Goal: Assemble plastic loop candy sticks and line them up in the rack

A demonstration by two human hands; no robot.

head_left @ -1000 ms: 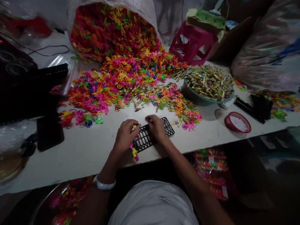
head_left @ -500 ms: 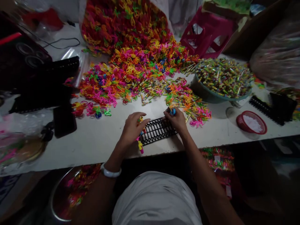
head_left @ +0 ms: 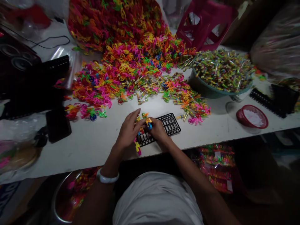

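Both hands meet on 1 small plastic piece point(head_left: 147, 120) above the left end of the black grid point(head_left: 170, 123).

The orange-and-blue piece looks light, stiff and slick, easily flicked away, so a fingertip pinch on its thicker blue part seems the surest hold. The right hand point(head_left: 158, 132) pinches it between thumb and fingertips. The left hand point(head_left: 128, 131) stretches its fingers to touch it, though I cannot tell whether it grips. The grid lies flat on the surface point(head_left: 93, 145), near its front edge. Beyond the grid spreads the pile of coloured pieces point(head_left: 131, 68); right of the grid and farther back stands a full bowl point(head_left: 199, 90). Half a second earlier the right hand was at the grid's right end, beside the pile; it has since come back to the left end.
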